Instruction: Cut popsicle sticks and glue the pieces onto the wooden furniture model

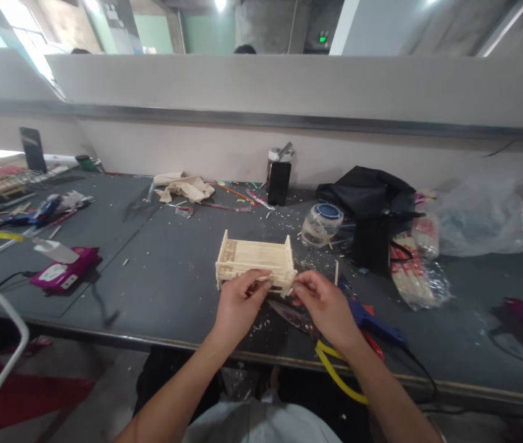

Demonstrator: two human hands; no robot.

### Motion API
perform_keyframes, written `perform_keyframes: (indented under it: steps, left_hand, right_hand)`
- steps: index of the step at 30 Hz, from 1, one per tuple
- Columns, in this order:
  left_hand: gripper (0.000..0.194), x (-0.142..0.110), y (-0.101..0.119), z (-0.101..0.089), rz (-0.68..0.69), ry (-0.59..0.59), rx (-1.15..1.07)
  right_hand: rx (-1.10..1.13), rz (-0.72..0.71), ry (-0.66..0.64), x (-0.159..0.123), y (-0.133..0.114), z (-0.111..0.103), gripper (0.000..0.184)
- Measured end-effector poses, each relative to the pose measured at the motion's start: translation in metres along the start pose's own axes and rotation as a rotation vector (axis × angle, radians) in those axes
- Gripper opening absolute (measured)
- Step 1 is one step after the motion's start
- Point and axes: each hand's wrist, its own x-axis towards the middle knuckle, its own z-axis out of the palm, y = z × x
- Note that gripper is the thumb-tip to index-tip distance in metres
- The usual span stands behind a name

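Note:
A small bed-shaped model [261,251] built of pale wooden sticks stands on the dark table in front of me, with posts at its corners. At its front rail, my left hand [243,300] is closed, thumb and fingertips pinched together; what lies between them is too small to make out. By the front right corner post, my right hand [320,300] is closed in a pinch on a short wooden stick [288,291], its tip angled downward. Just below the right hand lies a cutting tool with yellow handles [335,369], its dark blades pointing toward the model.
A blue glue gun [379,323] with a cable lies right of my right hand. Behind are a lidded clear jar [321,224], a propped phone [279,183], a black bag [367,191] and stick packs [411,271]. A purple power strip [65,271] lies left. Scraps litter the table.

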Motion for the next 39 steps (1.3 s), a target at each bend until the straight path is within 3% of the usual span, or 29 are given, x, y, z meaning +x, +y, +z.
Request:
perform_keyframes:
  steps: [15, 20, 23, 28, 33, 39]
  left_hand:
    - [0.017, 0.007, -0.005, 0.006, -0.088, 0.059, -0.196]
    - [0.018, -0.008, 0.005, 0.001, -0.007, 0.128, -0.115]
    - [0.018, -0.024, 0.012, 0.000, 0.041, 0.069, -0.095]
    - [0.016, -0.041, 0.018, -0.001, 0.047, -0.066, -0.135]
    - [0.012, -0.041, 0.017, -0.004, 0.012, -0.097, -0.139]
    - [0.010, -0.038, 0.014, -0.010, -0.019, -0.088, -0.181]
  right_hand:
    - [-0.053, -0.024, 0.027, 0.003, 0.002, 0.004, 0.016]
    - [-0.147, -0.062, 0.127, -0.010, -0.010, -0.003, 0.019]
    - [-0.250, -0.130, 0.224, -0.024, -0.020, -0.002, 0.021]
    - [-0.288, -0.226, 0.170, -0.040, -0.025, 0.015, 0.019]
    - [-0.282, -0.242, 0.135, -0.042, -0.025, 0.025, 0.018]
    - [-0.231, -0.238, 0.119, -0.045, -0.031, 0.022, 0.015]
